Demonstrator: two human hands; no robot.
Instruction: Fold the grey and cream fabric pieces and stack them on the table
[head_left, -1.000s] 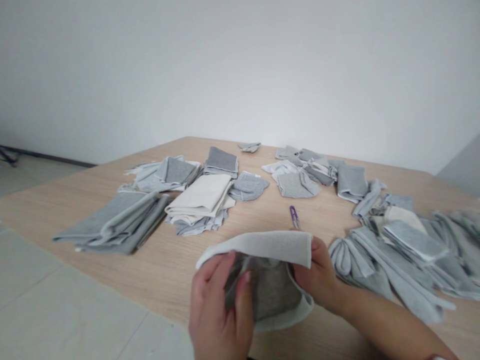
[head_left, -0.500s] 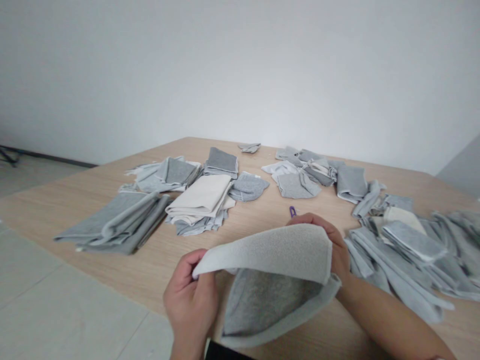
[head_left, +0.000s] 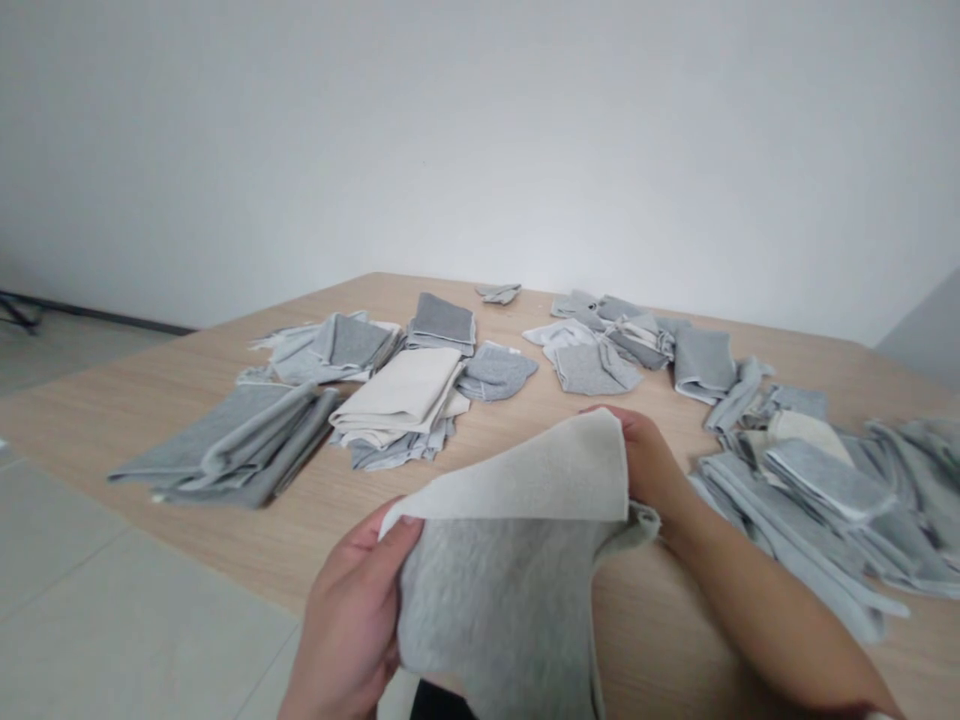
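I hold a grey fabric piece [head_left: 502,590] with a pale fleecy underside over the near edge of the wooden table [head_left: 187,370]. My left hand [head_left: 349,620] grips its left corner, thumb on top. My right hand [head_left: 649,460] is closed on the far right corner, which is folded back so the pale side [head_left: 555,480] shows. The grey face hangs down toward me.
Stacks of grey fabric pieces [head_left: 232,440] lie at the left, a cream folded stack [head_left: 401,395] in the middle, loose grey pieces [head_left: 622,345] at the back and a heap of grey strips [head_left: 817,490] at the right. Tiled floor [head_left: 112,610] shows left of the table.
The fabric was opened up and spread flatter. My left hand dropped lower, my right hand moved farther out over the table, and the purple snips are now hidden behind the fabric.
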